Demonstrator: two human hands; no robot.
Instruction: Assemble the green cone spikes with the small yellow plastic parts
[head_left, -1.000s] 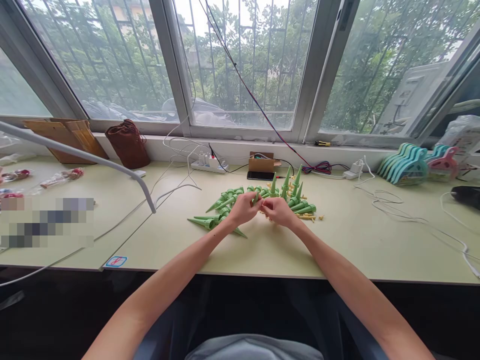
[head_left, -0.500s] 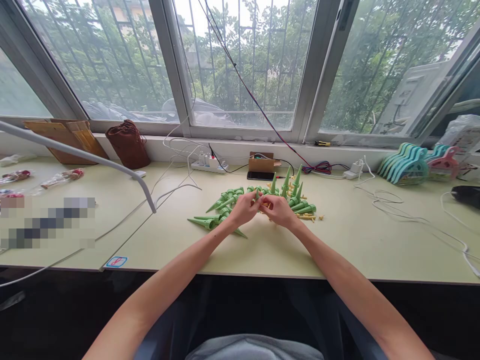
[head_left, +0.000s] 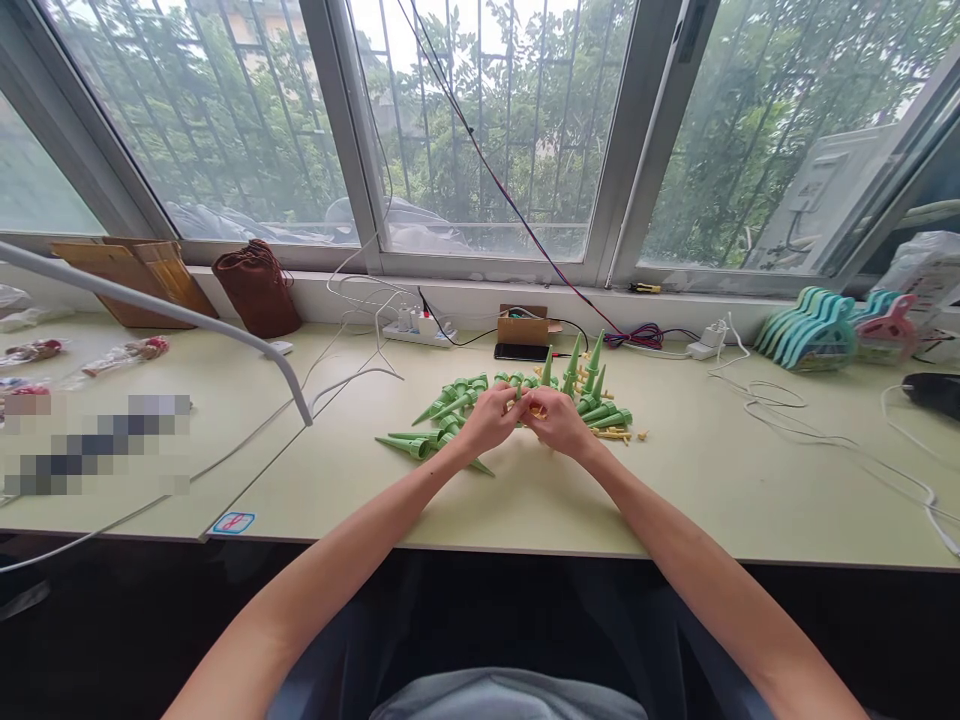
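Note:
My left hand (head_left: 489,419) and my right hand (head_left: 556,421) meet over the pale green table (head_left: 675,490), fingers curled together. The left hand pinches a small green cone piece (head_left: 514,389); the right hand's fingers close on a small yellow part (head_left: 535,410) at its end. Around them lies a heap of green plastic cone spikes (head_left: 450,405), some lying flat at the left, some standing upright (head_left: 592,365) behind the hands. Small yellow pieces (head_left: 616,433) are scattered at the right of the heap.
A bent white lamp arm (head_left: 165,312) crosses the left side. White cables (head_left: 795,420) trail over the right. At the back stand a power strip (head_left: 417,328), a brown pouch (head_left: 256,290), a cardboard box (head_left: 523,326) and stacked teal hangers (head_left: 814,325). Windows lie behind.
Both hands have stayed over the heap, shifting slightly upward and closer; the fingers keep working the small green and yellow parts together.

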